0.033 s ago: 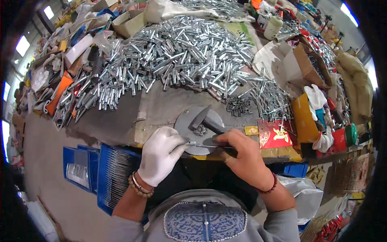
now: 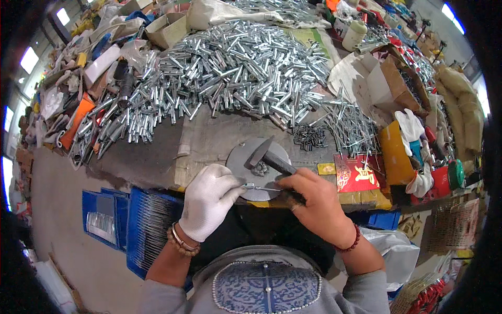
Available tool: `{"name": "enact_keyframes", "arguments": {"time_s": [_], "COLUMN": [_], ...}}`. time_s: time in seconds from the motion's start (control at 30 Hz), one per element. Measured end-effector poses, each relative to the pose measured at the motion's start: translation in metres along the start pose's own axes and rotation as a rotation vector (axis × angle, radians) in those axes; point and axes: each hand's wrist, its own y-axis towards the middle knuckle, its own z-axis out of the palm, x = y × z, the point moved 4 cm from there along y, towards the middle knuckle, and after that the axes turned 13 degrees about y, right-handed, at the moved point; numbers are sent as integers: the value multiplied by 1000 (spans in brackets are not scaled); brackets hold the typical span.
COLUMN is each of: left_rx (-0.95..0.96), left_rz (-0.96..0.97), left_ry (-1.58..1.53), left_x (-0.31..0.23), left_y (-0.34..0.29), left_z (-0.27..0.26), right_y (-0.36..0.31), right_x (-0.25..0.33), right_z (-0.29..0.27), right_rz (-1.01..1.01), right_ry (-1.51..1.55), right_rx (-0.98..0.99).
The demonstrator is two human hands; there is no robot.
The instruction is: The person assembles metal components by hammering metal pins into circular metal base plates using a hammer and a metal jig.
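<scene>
My left hand [image 2: 206,201], in a white glove, pinches a small silvery metal sleeve [image 2: 249,186] at the near edge of a round grey metal disc [image 2: 238,159]. From the sleeve a thin metal rod [image 2: 267,189] runs right into the closed thumb and forefinger of my bare right hand [image 2: 321,206]. A hammer [image 2: 276,161] slants over the disc, its head at the far left; its handle runs to my right hand, where the rest is hidden. Beside the hammer head sits a small grey metal lump [image 2: 259,168].
Beyond the disc lies a wide heap of silvery metal tubes [image 2: 246,68]. Short dark pins [image 2: 308,137] and long thin rods [image 2: 348,125] lie right of it, near a red packet [image 2: 357,174]. Blue bins [image 2: 149,230] stand below the table's left side. White gloves [image 2: 410,128] lie at right.
My right thumb and forefinger have shifted very slightly left along the rod. The left hand and the hammer look unmoved.
</scene>
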Motion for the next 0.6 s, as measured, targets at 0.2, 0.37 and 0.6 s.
{"name": "enact_keyframes", "arguments": {"time_s": [0.2, 0.37, 0.6], "left_rx": [16, 11, -10], "left_rz": [-17, 10, 50], "left_ry": [9, 55, 11], "left_x": [-3, 0, 4], "left_y": [1, 4, 9], "left_z": [-1, -2, 1], "right_y": [-2, 1, 4], "right_x": [7, 9, 7], "right_z": [13, 13, 13], "right_rz": [-162, -272, -316], "right_ry": [-401, -479, -489], "right_rx": [46, -13, -15]}}
